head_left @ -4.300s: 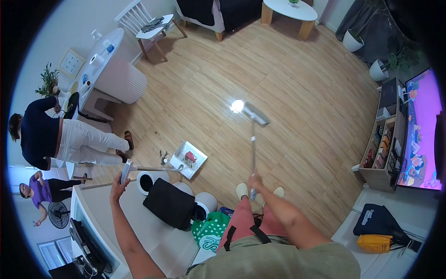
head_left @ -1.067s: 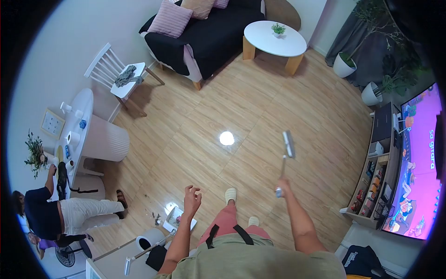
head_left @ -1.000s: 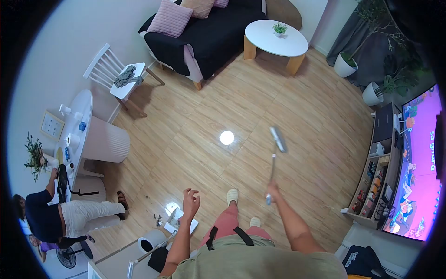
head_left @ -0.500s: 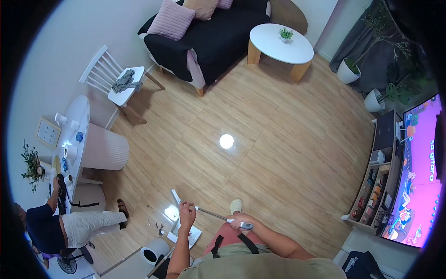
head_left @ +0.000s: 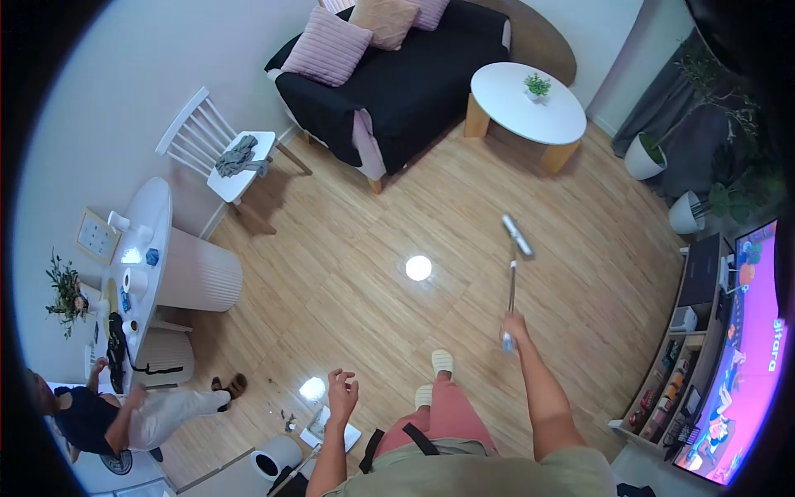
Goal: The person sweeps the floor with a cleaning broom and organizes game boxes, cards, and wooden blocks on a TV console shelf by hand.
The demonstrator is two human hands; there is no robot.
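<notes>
My right hand [head_left: 514, 329] is wrapped round the handle of a lint roller [head_left: 513, 286] on a long metal rod. Its white roller head [head_left: 517, 235] points away from me, over the floor right of centre. My left hand [head_left: 342, 396] is raised with nothing in it, fingers loosely bent and apart. Just below that hand a white dustpan [head_left: 351, 436] lies on the floor, partly hidden by my forearm. Several dark bits of debris [head_left: 287, 417] are scattered to the left of the dustpan.
A white bin [head_left: 277, 457] stands at lower left. Another person [head_left: 103, 414] is beside the white table [head_left: 157, 248]. A chair [head_left: 240, 166] with a grey cloth, a black-covered sofa [head_left: 414, 91], an oval coffee table [head_left: 505, 95] and a TV shelf [head_left: 683, 331] surround the wooden floor.
My left hand has let go of the lint roller. My right hand has swung it forward and right, its head now pointing away from me. The other person's arm has drawn back from the table.
</notes>
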